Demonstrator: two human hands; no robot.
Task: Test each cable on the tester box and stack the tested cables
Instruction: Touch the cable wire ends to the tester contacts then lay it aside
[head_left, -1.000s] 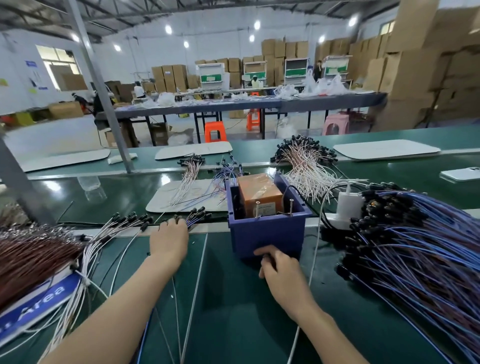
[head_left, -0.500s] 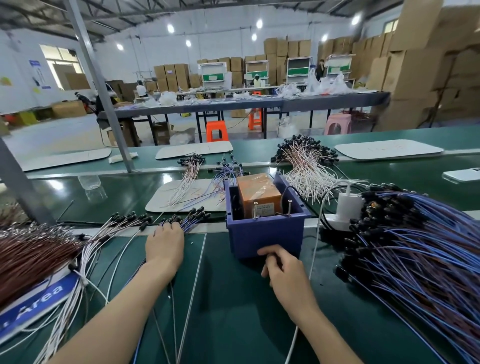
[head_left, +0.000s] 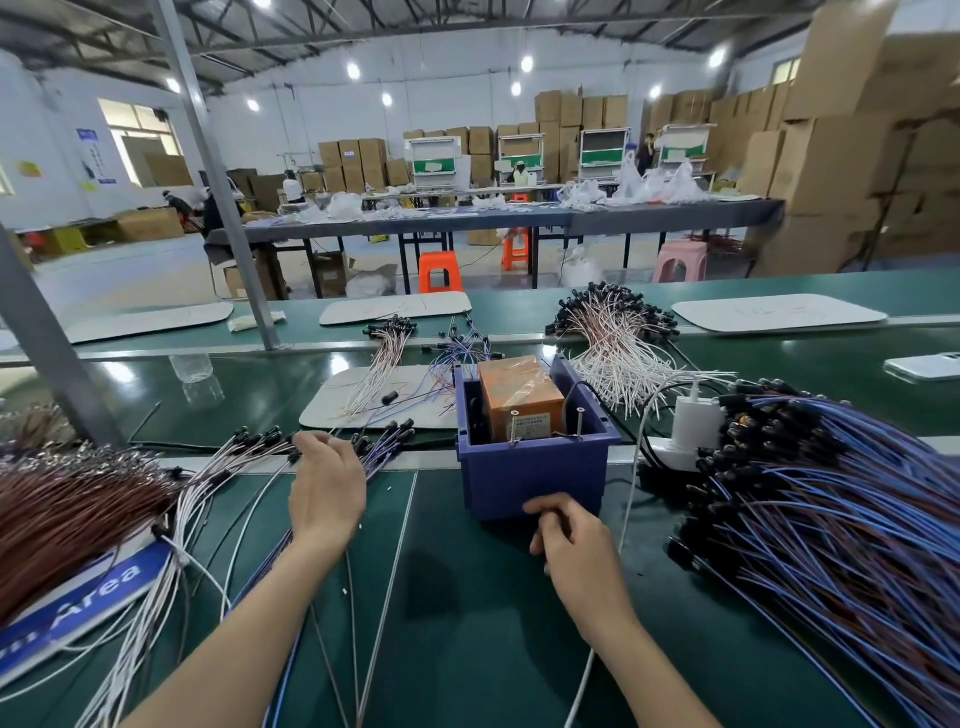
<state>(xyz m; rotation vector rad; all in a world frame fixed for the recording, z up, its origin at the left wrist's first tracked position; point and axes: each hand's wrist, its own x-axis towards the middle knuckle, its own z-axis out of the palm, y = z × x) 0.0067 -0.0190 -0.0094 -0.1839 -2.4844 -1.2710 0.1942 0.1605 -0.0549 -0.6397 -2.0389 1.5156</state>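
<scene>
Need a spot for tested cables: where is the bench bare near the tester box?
Barest: the green mat in front of the tester box, between the left hand and right hand; only a few thin wires cross it. Crowded: white cables and brown cables at left, blue cables at right.

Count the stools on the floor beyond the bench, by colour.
Orange stools: 2
Pink stool: 1
Total: 3
</scene>
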